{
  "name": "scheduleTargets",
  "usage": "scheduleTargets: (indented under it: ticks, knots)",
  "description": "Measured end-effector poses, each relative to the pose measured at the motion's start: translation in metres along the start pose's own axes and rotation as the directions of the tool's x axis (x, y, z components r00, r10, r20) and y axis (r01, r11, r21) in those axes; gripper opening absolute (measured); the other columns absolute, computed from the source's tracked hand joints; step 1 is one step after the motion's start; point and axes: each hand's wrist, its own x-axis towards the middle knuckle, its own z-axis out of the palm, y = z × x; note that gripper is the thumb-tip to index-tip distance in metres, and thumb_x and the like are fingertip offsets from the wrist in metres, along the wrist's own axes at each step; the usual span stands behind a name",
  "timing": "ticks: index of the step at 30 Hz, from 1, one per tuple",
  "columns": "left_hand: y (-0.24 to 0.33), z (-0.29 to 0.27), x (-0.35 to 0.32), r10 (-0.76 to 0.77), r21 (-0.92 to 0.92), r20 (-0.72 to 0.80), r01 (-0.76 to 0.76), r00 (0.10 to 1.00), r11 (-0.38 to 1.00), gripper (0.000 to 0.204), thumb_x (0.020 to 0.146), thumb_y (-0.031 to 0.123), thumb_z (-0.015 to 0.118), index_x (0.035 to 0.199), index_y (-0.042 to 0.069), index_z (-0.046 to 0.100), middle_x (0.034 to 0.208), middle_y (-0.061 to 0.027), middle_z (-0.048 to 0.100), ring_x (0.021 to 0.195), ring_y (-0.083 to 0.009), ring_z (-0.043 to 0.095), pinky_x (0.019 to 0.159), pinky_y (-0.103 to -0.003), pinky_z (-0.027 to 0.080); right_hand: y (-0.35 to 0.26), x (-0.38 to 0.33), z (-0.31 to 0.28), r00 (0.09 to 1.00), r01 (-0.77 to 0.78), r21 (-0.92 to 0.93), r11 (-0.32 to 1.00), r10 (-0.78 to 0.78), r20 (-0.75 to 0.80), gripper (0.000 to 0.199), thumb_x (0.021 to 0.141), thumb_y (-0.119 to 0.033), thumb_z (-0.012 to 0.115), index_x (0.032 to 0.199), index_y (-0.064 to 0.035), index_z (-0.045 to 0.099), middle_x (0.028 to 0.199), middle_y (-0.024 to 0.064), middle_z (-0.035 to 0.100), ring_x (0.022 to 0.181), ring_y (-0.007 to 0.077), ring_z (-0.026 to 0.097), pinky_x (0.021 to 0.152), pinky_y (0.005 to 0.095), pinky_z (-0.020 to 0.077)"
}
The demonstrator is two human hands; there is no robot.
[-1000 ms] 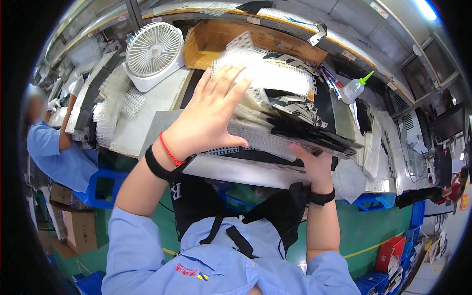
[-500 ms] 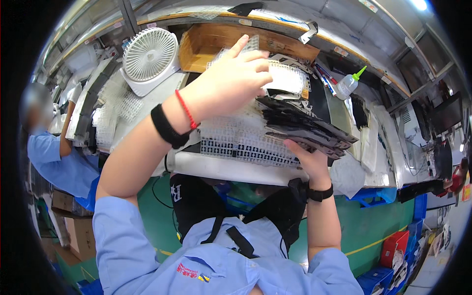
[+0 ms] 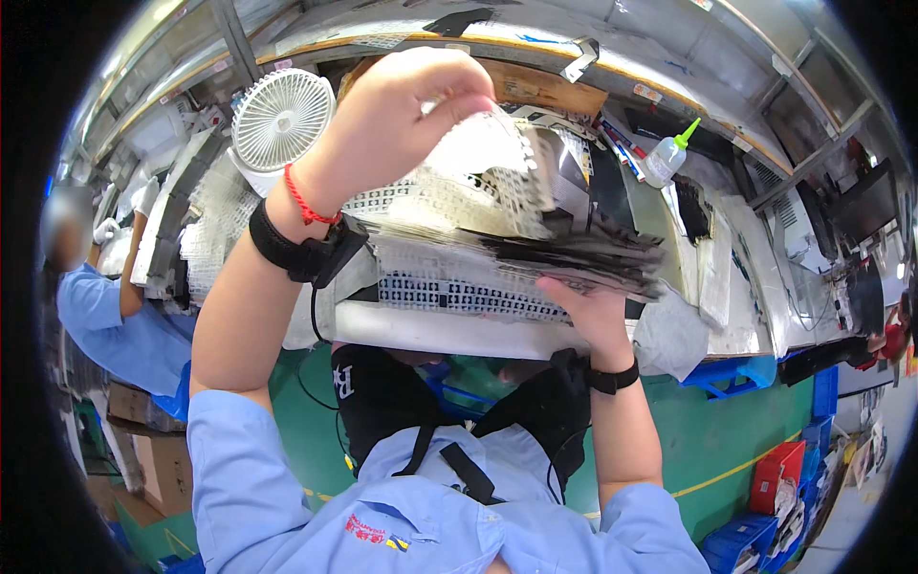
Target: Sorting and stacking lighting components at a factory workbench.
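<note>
A small squeeze bottle with a green pointed nozzle stands on the bench at upper right, its body clear and pale. Behind the raised hand, an open brown cardboard box lies at the back of the bench. At the far right edge, a dark screen stands, switched off as far as I can see. Below it, on the floor, a red crate and blue crates stand. At lower left, brown cardboard boxes stand beside the co-worker. Small labels are stuck on the shelf edge above.
</note>
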Motion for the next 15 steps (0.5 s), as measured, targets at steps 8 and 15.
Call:
scheduleTargets:
  ticks: [8, 15]
  knots:
    - [-0.033, -0.025, 0.008, -0.273, -0.230, -0.409, 0.191, 0.870, 0.954, 0.011, 0.092, 0.012, 0.063, 0.100, 0.005, 0.062, 0.090, -0.0009, 0.067, 0.083, -0.0096, 0.062, 0.080, -0.023, 0.049, -0.002, -0.003, 0.003, 0.975, -0.205, -0.158, 0.966, 0.188, -0.114, 0.029, 0.077, -0.002, 0.077, 0.104, 0.0021, 0.067, 0.098, 0.0040, 0.069, 0.088, 0.0129, 0.062, 0.083, 0.0288, 0.0509]
    - [-0.040, -0.027, 0.016, 0.369, 0.504, -0.123, -0.262, 0.921, 0.823, 0.005, 0.084, 0.008, 0.065, 0.088, 0.010, 0.065, 0.084, -0.0065, 0.067, 0.082, -0.0254, 0.064, 0.075, -0.035, 0.050, 0.002, -0.004, 0.002, 0.985, -0.163, -0.146, 0.976, 0.152, -0.086, 0.028, 0.078, -0.002, 0.076, 0.104, 0.0015, 0.069, 0.096, 0.0038, 0.070, 0.087, 0.0127, 0.062, 0.083, 0.0279, 0.0505]
